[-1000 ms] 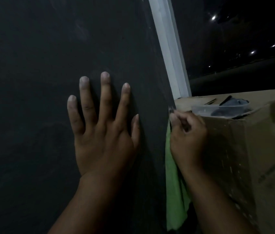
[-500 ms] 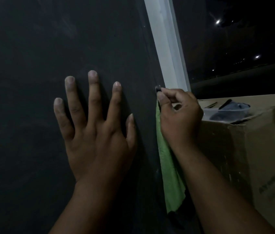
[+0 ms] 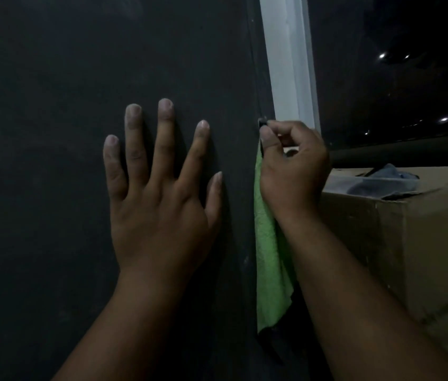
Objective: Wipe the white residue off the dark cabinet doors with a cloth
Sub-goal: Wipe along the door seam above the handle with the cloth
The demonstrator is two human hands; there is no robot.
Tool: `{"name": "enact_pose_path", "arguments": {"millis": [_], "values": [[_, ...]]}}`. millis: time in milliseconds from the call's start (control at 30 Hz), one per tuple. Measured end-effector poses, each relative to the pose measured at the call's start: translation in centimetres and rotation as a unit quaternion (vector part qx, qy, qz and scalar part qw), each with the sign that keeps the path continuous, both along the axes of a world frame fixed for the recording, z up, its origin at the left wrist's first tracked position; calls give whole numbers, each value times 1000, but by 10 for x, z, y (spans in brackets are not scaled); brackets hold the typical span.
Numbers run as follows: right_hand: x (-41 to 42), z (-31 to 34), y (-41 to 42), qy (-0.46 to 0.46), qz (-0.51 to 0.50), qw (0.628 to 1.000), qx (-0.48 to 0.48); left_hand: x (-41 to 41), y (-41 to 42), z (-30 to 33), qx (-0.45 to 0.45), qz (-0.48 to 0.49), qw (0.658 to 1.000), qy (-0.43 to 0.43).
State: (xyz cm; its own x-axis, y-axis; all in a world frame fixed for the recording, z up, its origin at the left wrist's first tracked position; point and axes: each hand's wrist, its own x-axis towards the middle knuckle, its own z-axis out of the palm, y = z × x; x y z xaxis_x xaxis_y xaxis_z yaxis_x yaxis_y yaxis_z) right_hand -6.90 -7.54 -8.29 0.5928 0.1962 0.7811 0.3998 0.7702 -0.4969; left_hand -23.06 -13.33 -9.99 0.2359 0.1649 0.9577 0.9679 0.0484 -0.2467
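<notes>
The right hand [image 3: 291, 171], pinching the green cloth [image 3: 268, 243], has crept higher up the cabinet door [image 3: 52, 105] edge since a second ago (edge-wiping proceeds upward), while the left hand [image 3: 159, 204] stays spread flat, bracing

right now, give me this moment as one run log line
left hand flat on dark cabinet door | right hand pinching green cloth at door's right edge | cardboard box to the right | phase: edge wiping
</notes>
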Motion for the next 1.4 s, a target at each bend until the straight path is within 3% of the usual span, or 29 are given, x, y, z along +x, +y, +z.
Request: {"name": "enact_pose_path", "arguments": {"millis": [100, 333, 567, 867, 1000, 1167, 1400], "values": [[5, -16, 0, -33, 3, 999, 5, 0, -1, -1, -2, 1, 1000, -3], [3, -119, -15, -28, 61, 998, -10, 0, -2, -8, -4, -2, 1000, -13], [12, -56, -4, -6, 52, 998, -28, -3, -2, -22, -5, -5, 1000, -7], [-9, -156, -23, 69, 84, 991, -79, -9, -2, -45, 3, -17, 1000, -10], [-17, -140, -22, 67, 37, 991, -107, -12, -4, -61, -6, -20, 1000, -19], [-16, -103, -18, 60, 28, 995, -73, -12, 0, -66, 7, -28, 1000, -11], [-35, -163, -33, 18, 42, 998, -38, -12, 4, -69, 21, -14, 1000, -6]]}}
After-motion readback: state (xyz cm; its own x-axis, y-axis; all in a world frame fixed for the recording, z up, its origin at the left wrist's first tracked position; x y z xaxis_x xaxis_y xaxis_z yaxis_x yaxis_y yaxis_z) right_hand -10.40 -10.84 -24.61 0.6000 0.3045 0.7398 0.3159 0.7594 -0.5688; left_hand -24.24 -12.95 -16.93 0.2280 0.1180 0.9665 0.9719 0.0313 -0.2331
